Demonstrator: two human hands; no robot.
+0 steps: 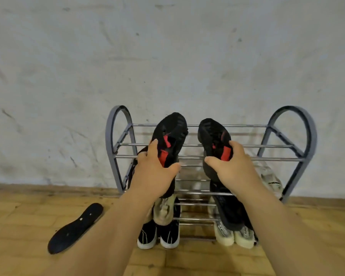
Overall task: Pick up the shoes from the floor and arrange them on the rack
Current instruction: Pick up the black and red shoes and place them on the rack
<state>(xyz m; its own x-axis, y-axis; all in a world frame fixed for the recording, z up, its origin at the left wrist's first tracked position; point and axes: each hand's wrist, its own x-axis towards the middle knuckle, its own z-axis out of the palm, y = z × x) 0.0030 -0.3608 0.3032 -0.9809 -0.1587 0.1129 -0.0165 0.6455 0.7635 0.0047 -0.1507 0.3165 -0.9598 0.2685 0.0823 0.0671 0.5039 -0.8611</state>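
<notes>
Head view — left hand (153, 172) grips one black shoe (172, 134); right hand (233, 166) grips the other shoe (213, 134).

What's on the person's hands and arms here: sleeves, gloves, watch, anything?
Nothing worn shows. The left hand and right hand are bare: no gloves, no visible ring. The left forearm and right forearm are bare down to the frame's bottom edge: no sleeve, watch or wristband.
</notes>
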